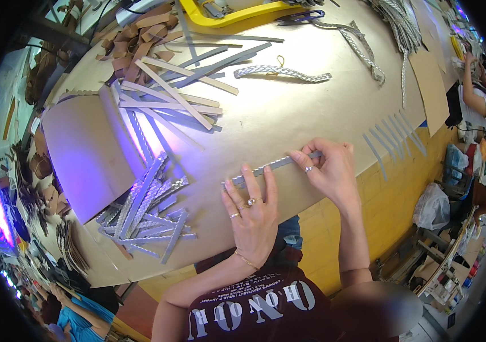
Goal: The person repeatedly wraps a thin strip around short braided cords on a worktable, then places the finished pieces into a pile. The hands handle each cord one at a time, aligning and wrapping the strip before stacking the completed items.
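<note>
A narrow grey strip with a silvery braided face lies along the table's front part. My left hand rests flat over its left portion, fingers stretched and spread, tips touching the strip. At the strip's right end my right hand is closed, pinching it between thumb and fingers; the fingers partly hide that end. Left of my left hand lies a loose pile of similar silver-grey braided strips. Several thin grey strips are laid in a row at the table's right edge.
Beige and grey flat strips and brown leather-like pieces lie at the back left, beside a curved brown sheet. A braided band, dark snips and a yellow-rimmed tray sit farther back. Other people are at both sides.
</note>
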